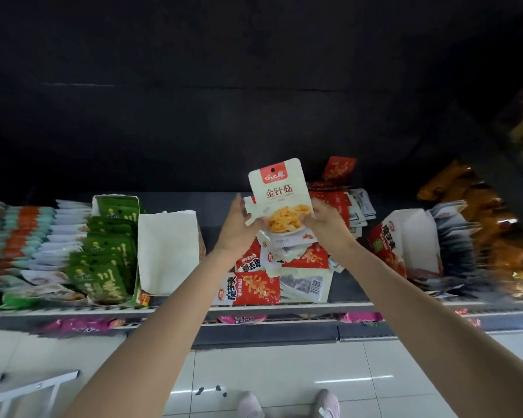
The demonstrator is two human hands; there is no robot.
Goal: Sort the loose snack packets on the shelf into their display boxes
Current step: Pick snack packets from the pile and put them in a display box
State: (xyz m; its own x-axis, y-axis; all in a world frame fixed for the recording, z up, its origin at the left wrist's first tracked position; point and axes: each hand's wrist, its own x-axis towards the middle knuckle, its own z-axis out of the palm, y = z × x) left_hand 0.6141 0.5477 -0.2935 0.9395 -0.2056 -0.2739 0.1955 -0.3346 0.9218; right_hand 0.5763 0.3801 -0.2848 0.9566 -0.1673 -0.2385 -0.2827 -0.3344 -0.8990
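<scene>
Above a cluttered shop shelf, both hands, left hand and right hand, pinch the lower corners of a light, floppy white-and-red plastic snack packet.

One head-worn, wide-angle camera looked forward and steeply down, from above and in front of the shelf. It sat close: both forearms ran up from the near edge to the hands at mid-frame. The floor and shoes filled the near part, the dark shelf back the far part. Edges bent and blurred left and right.
</scene>
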